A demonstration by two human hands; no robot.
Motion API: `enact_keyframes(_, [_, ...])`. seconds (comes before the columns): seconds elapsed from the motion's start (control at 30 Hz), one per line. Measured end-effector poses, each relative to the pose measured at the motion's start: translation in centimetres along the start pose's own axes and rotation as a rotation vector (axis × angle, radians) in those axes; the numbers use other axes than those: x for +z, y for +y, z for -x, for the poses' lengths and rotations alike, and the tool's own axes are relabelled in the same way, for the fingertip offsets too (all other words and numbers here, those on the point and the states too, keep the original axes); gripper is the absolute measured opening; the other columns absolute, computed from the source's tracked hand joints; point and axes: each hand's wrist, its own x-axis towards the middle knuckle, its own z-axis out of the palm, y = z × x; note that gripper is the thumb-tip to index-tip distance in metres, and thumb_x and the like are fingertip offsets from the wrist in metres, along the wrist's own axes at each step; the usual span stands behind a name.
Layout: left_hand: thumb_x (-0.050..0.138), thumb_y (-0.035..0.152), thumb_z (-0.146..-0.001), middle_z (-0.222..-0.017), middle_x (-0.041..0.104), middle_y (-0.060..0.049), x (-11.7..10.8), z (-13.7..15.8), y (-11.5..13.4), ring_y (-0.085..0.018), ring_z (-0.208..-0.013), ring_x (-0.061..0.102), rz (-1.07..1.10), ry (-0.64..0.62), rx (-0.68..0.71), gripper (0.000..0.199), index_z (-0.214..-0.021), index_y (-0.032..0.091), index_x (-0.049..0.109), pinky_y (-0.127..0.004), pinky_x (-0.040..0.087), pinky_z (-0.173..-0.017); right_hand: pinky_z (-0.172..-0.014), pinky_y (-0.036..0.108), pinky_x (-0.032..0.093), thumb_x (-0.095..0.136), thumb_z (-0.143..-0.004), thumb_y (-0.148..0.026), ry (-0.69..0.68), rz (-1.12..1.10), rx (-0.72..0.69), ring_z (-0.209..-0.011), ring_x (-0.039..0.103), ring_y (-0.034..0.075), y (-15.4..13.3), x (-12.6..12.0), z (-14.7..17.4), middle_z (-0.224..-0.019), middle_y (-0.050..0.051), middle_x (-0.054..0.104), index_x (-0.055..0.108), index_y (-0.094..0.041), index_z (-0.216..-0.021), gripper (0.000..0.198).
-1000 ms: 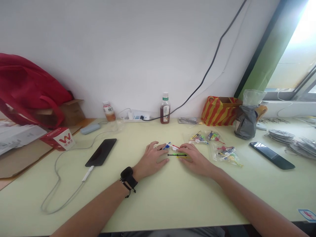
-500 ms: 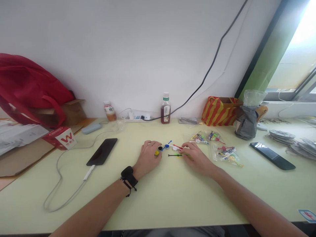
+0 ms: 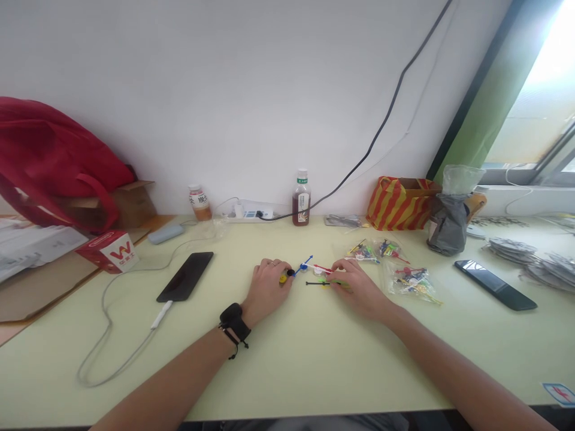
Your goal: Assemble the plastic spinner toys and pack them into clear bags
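Note:
My left hand (image 3: 271, 284) rests on the table with its fingers curled around a small black round piece (image 3: 290, 273) and a yellow round piece (image 3: 283, 279). Just past its fingertips lies a blue arrow spinner (image 3: 304, 267). My right hand (image 3: 357, 287) is closed, thumb and fingers at the end of a red arrow spinner (image 3: 321, 269) that points left towards the blue one. Below that, a black arrow spinner (image 3: 317, 283) lies flat, one end running under the right fingers. White, green and yellow bits show between them, partly hidden.
Clear bags of coloured spinners (image 3: 412, 280) lie right of my right hand. A phone (image 3: 185, 276) on a charging cable is at left, another phone (image 3: 494, 284) at right. A drink bottle (image 3: 301, 199), a power strip (image 3: 251, 214) and a striped bag (image 3: 399, 203) stand along the wall.
My left hand has shifted slightly left, and the black and yellow round pieces have moved with it. My right hand and the red arrow spinner look almost unmoved.

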Motion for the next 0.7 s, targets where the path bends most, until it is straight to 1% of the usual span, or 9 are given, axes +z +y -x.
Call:
enact_keyframes(0.1, [0.064,0.026,-0.091,-0.108,0.075,-0.005,-0.3,0.0,0.1,-0.031,-0.112,0.058,0.005,0.017,-0.023,0.013,-0.103,0.025,0.068,-0.044,0.043,-0.091,-0.094,0.045,0.052,0.058,-0.099,-0.016,-0.016,0.000,-0.020,-0.114,0.058,0.027,-0.6,-0.1,0.0,-0.117,0.008,0.064,0.074,-0.028,-0.104,0.021])
enact_keyframes(0.2, [0.066,0.025,-0.088,-0.104,0.074,-0.005,-0.8,-0.1,0.2,-0.031,-0.114,0.058,0.000,0.041,-0.048,0.014,-0.102,0.025,0.066,-0.043,0.043,-0.090,-0.095,0.046,0.051,0.058,-0.100,-0.017,-0.018,-0.005,-0.014,-0.114,0.057,0.027,-0.9,0.0,0.0,-0.119,0.009,0.064,0.070,-0.029,-0.120,0.027])
enact_keyframes(0.27, [0.066,0.024,-0.086,-0.101,0.074,-0.005,-1.1,-0.1,0.3,-0.032,-0.113,0.058,-0.012,0.068,-0.065,0.013,-0.100,0.025,0.064,-0.043,0.043,-0.089,-0.096,0.047,0.050,0.057,-0.099,-0.015,-0.022,0.000,-0.010,-0.114,0.057,0.027,-1.0,0.2,-0.1,-0.120,0.009,0.064,0.068,-0.029,-0.123,0.030])
enact_keyframes(0.4, [0.068,0.025,-0.084,-0.095,0.072,-0.006,-1.6,0.1,0.7,-0.031,-0.106,0.061,0.027,0.125,-0.062,0.010,-0.092,0.024,0.061,-0.044,0.043,-0.088,-0.097,0.048,0.048,0.058,-0.099,-0.015,-0.027,0.001,-0.015,-0.116,0.056,0.028,-1.0,0.8,-0.2,-0.119,0.008,0.064,0.069,-0.026,-0.107,0.018])
enact_keyframes(0.47, [0.069,0.025,-0.084,-0.096,0.071,-0.005,-1.8,0.3,1.2,-0.029,-0.101,0.062,0.130,0.139,-0.032,0.011,-0.089,0.024,0.060,-0.043,0.045,-0.087,-0.095,0.047,0.049,0.056,-0.099,-0.015,-0.025,-0.004,-0.009,-0.114,0.056,0.028,-1.0,0.9,-0.3,-0.117,0.008,0.065,0.067,-0.025,-0.102,0.015])
enact_keyframes(0.53, [0.070,0.025,-0.084,-0.094,0.070,-0.003,-1.9,0.6,1.7,-0.025,-0.094,0.063,0.295,0.123,0.003,0.012,-0.088,0.023,0.059,-0.039,0.048,-0.085,-0.093,0.047,0.049,0.054,-0.100,-0.014,-0.028,0.000,-0.005,-0.112,0.057,0.028,-1.1,0.9,-0.3,-0.115,0.008,0.065,0.065,-0.024,-0.098,0.014])
enact_keyframes(0.63, [0.072,0.029,-0.086,-0.090,0.069,-0.001,-1.9,0.9,2.5,-0.019,-0.082,0.064,0.601,0.007,0.036,0.015,-0.095,0.022,0.062,-0.033,0.051,-0.078,-0.093,0.048,0.049,0.051,-0.101,-0.014,-0.036,0.021,-0.006,-0.110,0.056,0.027,-1.1,0.7,-0.3,-0.112,0.008,0.066,0.063,-0.024,-0.095,0.016])
enact_keyframes(0.7, [0.074,0.032,-0.086,-0.087,0.068,-0.002,-1.6,1.1,2.8,-0.017,-0.077,0.063,0.773,-0.099,0.016,0.020,-0.101,0.021,0.066,-0.031,0.052,-0.074,-0.093,0.048,0.049,0.051,-0.101,-0.014,-0.035,0.037,-0.003,-0.110,0.056,0.028,-1.1,0.6,-0.3,-0.113,0.009,0.066,0.064,-0.025,-0.099,0.017])
